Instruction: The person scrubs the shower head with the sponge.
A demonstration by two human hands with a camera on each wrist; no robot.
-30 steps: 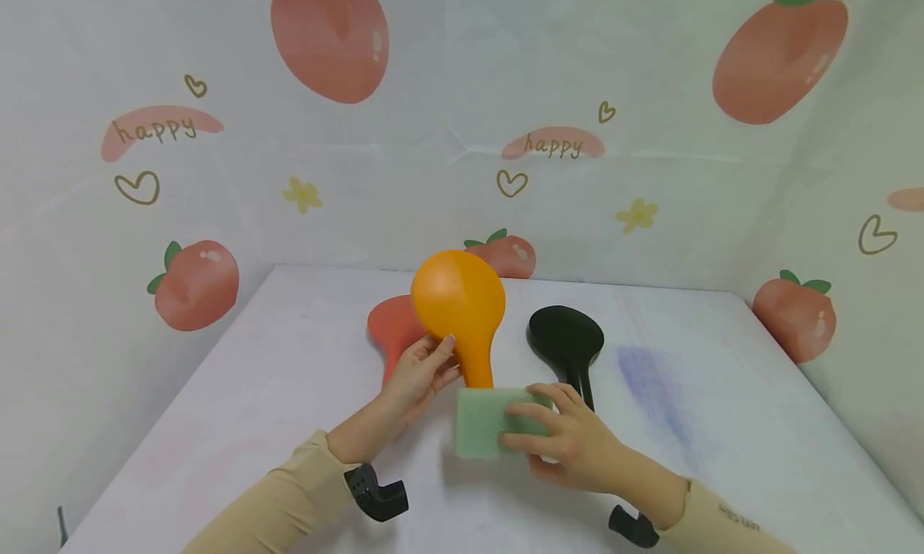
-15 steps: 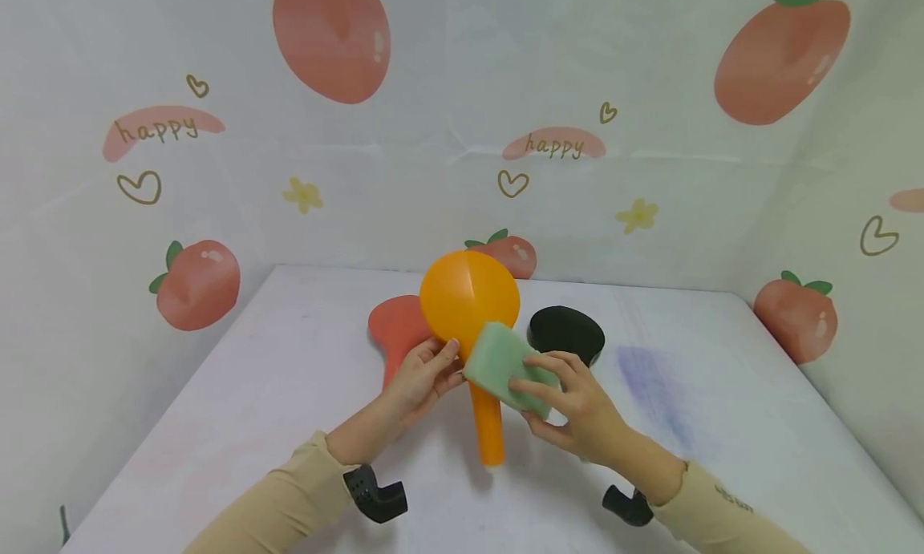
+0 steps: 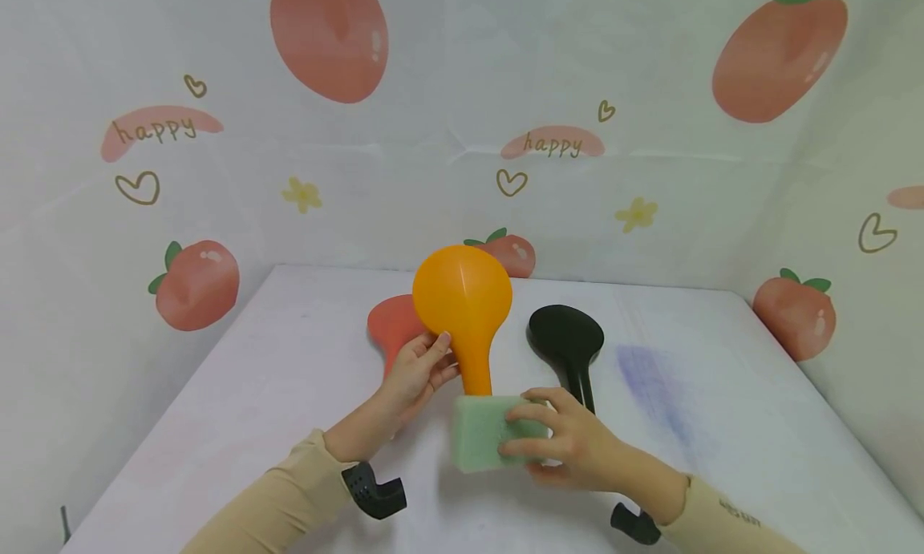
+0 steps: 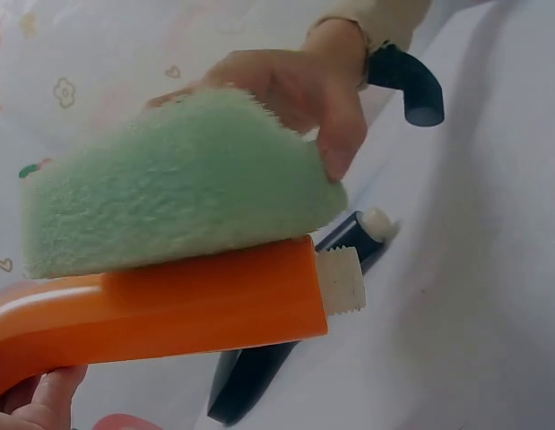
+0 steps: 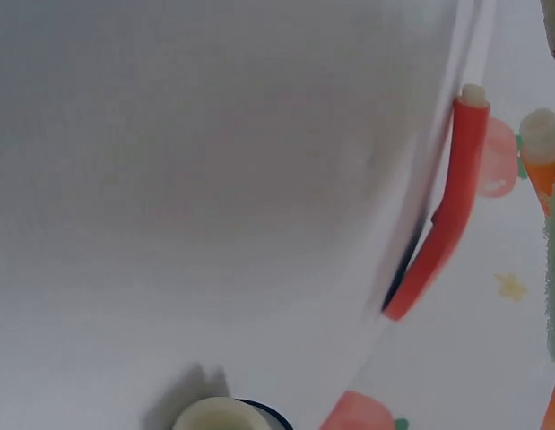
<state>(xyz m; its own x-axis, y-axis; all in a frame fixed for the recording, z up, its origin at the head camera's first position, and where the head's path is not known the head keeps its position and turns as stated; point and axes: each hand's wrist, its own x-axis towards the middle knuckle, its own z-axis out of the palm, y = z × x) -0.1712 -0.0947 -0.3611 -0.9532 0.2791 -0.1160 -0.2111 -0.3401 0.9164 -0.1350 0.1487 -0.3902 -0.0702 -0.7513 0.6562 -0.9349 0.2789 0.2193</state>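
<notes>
The only writing to read is on the backdrop (image 3: pixel 462 137): the word "happy" in thin brown script on two pink swooshes, among printed peaches, hearts and little yellow flowers. There is small dark lettering on the right sleeve near the cuff, too small to make out.

The left hand (image 3: pixel 417 371) grips the orange shower head (image 3: pixel 462 297) at its neck, fingers curled round it, holding it up off the table (image 3: pixel 238 426) with the round face toward the wall. The right hand (image 3: pixel 570 446) pinches a green sponge (image 3: pixel 480 434) between fingers and thumb and presses it against the lower end of the orange handle (the left wrist view shows the sponge (image 4: pixel 178 188) lying flat along the handle, just short of its white threaded tip (image 4: pixel 342 279)).

Behind the left hand a red shower head (image 3: pixel 390 323) lies flat on the table; just right of the orange one a black shower head (image 3: pixel 566 341) lies with its handle running toward the right hand.

The table's far edge meets the backdrop close behind the three heads. There is open white surface to the left and to the right, where a faint purple smudge (image 3: pixel 653 386) marks the top.
</notes>
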